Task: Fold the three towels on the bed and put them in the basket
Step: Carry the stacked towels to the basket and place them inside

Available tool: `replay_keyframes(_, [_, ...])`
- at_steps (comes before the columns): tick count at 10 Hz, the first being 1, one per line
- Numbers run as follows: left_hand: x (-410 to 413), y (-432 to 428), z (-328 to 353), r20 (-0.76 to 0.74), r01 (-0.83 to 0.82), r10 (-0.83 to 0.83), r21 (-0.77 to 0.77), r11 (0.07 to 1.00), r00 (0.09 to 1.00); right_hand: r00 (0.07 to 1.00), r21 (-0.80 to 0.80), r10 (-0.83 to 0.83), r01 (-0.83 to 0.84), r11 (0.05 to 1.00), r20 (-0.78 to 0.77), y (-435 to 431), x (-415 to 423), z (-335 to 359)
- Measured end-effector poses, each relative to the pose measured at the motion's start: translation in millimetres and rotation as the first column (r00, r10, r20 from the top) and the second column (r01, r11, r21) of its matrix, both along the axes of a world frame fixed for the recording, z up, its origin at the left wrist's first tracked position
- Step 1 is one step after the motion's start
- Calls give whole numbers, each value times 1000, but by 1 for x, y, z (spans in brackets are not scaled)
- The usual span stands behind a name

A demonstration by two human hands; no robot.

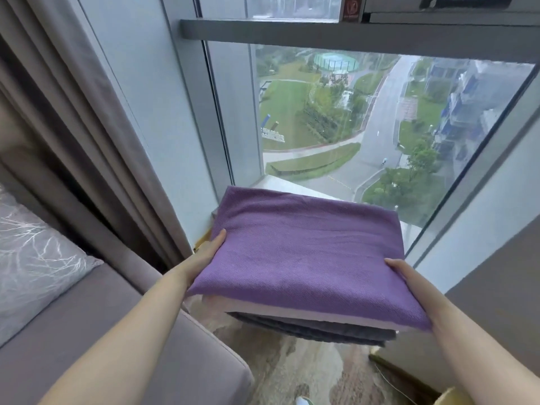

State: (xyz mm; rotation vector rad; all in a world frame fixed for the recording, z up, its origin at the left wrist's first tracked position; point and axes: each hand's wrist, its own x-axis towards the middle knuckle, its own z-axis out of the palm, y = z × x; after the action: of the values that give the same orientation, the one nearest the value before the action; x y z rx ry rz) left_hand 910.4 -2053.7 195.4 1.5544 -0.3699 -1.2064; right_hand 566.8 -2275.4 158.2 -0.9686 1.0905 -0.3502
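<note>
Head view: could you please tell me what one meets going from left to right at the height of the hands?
patterned pillow → grey curtain → left hand → purple towel, top of the folded stack → right hand

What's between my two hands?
The stack of folded towels, purple on top and grey underneath, fills the stretch between left hand and right hand, per the head view.
</note>
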Motion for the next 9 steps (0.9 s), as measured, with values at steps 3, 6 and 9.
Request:
replay_keyframes(3, [62,-95,8,-196,43,-45,-13,999,980,988,-96,3,-18,995,-154,-98,47,21])
replay_keyframes(6, [132,-175,-5,-177,175,-164,51,983,970,978,-172,-83,50,984,-194,-133,94,16])
replay_keyframes(9, [260,-282,-81,-66,339,-332,192,921,941,944,-200,-257,216,956,-208,-148,189,-50])
